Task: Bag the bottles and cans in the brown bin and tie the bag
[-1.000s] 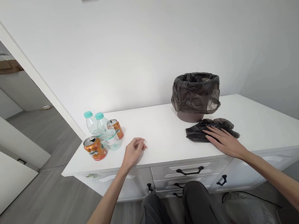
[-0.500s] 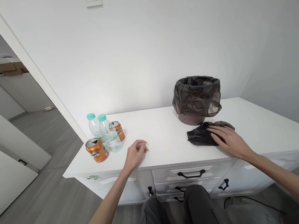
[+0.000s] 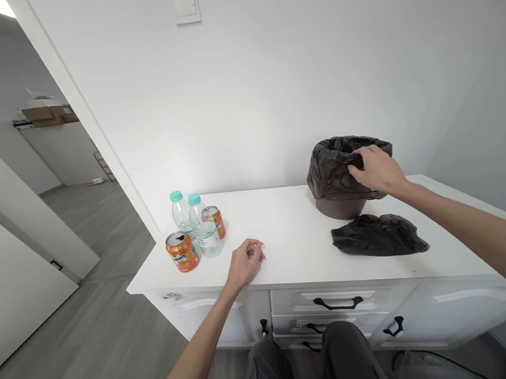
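Note:
A brown trash bin (image 3: pixel 341 207) lined with a black plastic bag (image 3: pixel 330 172) stands near the wall on the right of the cabinet top. My right hand (image 3: pixel 378 170) is at its front rim, closed on the bag-covered edge; part of the grip is hidden. In front of the bin lies a crumpled black plastic bag (image 3: pixel 377 236). My left hand (image 3: pixel 245 262) rests near the front edge with fingers curled and nothing visible in them. To its left stand two clear plastic bottles with teal caps (image 3: pixel 194 199) and two orange soda cans, one in front (image 3: pixel 181 253) and one behind (image 3: pixel 215 221).
The white cabinet (image 3: pixel 279 211) has drawers and doors with black handles (image 3: pixel 338 303), and my knees are against its front. A light switch (image 3: pixel 186 7) is on the wall. An open doorway is at the left, with cardboard boxes (image 3: pixel 47 115) beyond.
My right hand has left the crumpled bag and moved up to the bin's rim. The crumpled bag now lies more spread out. My left hand stays on the cabinet top. The view has shifted slightly.

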Motion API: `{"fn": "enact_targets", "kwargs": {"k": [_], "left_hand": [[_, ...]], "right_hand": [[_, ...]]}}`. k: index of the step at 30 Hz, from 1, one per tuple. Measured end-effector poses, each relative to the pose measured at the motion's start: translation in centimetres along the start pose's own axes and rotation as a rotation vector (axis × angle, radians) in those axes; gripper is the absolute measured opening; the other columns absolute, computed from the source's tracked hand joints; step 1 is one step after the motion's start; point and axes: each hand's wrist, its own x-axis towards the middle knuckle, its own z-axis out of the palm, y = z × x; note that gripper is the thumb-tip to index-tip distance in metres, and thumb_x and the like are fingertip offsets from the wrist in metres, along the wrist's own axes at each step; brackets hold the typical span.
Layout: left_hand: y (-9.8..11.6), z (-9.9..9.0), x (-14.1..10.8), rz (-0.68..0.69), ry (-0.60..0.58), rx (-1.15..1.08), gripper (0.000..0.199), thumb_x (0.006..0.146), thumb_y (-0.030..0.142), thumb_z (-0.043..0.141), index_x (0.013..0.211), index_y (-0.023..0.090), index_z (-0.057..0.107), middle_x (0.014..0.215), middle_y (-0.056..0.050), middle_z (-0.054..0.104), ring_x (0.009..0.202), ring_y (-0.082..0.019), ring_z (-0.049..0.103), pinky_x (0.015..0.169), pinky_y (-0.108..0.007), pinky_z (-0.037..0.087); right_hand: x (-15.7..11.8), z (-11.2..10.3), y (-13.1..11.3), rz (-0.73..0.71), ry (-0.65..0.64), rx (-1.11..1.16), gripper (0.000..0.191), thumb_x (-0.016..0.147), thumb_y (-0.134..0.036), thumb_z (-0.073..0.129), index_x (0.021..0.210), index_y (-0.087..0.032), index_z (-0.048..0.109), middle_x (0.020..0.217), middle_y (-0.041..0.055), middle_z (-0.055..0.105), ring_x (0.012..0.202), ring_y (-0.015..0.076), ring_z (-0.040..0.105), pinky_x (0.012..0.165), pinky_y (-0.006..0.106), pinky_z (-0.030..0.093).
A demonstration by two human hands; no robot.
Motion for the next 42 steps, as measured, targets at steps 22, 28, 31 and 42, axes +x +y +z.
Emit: {"fn": "enact_targets", "kwargs": {"k": [22, 28, 31, 42], "left_hand": [[-1.8, 0.5, 0.4, 0.026, 0.01, 0.007, 0.03, 0.096, 0.045, 0.051, 0.1, 0.02, 0.066, 0.074, -0.001, 0.074, 0.075, -0.018, 0.069, 0.075, -0.029, 0.049], [-1.5, 0.4, 0.5, 0.013, -0.009, 0.01, 0.031, 0.097, 0.045, 0.05, 0.1, 0.019, 0.065, 0.075, -0.002, 0.074, 0.074, -0.017, 0.069, 0.075, -0.029, 0.049], [-1.6, 0.4, 0.7, 0.011, -0.011, 0.012, 0.03, 0.097, 0.045, 0.05, 0.101, 0.019, 0.065, 0.075, -0.002, 0.074, 0.075, -0.018, 0.069, 0.076, -0.029, 0.049], [-1.2, 0.3, 0.9, 0.03, -0.038, 0.043, 0.032, 0.097, 0.048, 0.05, 0.1, 0.019, 0.064, 0.075, -0.002, 0.074, 0.075, -0.018, 0.069, 0.074, -0.029, 0.05]], "right_hand": [[-8.6, -7.4, -8.9, -0.186, -0.118, 0.567, 0.04, 0.09, -0.051, 0.067, 0.118, -0.022, 0.068, 0.1, 0.0076, 0.074, 0.079, 0.0236, 0.07, 0.074, 0.038, 0.055], [-9.5, -8.0, -10.0, -0.251, -0.122, 0.641, 0.031, 0.094, -0.047, 0.064, 0.115, -0.024, 0.067, 0.108, 0.0074, 0.068, 0.081, 0.0205, 0.069, 0.071, 0.035, 0.055], [-10.5, -8.4, -9.6, -0.231, -0.127, 0.863, 0.033, 0.094, -0.047, 0.065, 0.121, -0.028, 0.066, 0.124, 0.0085, 0.063, 0.083, 0.0183, 0.069, 0.075, 0.035, 0.057], [-17.9, 6.2, -1.2, 0.318, -0.286, 1.237, 0.024, 0.088, -0.042, 0.059, 0.08, -0.02, 0.06, 0.065, 0.0001, 0.06, 0.058, 0.0143, 0.054, 0.062, 0.029, 0.048]]}}
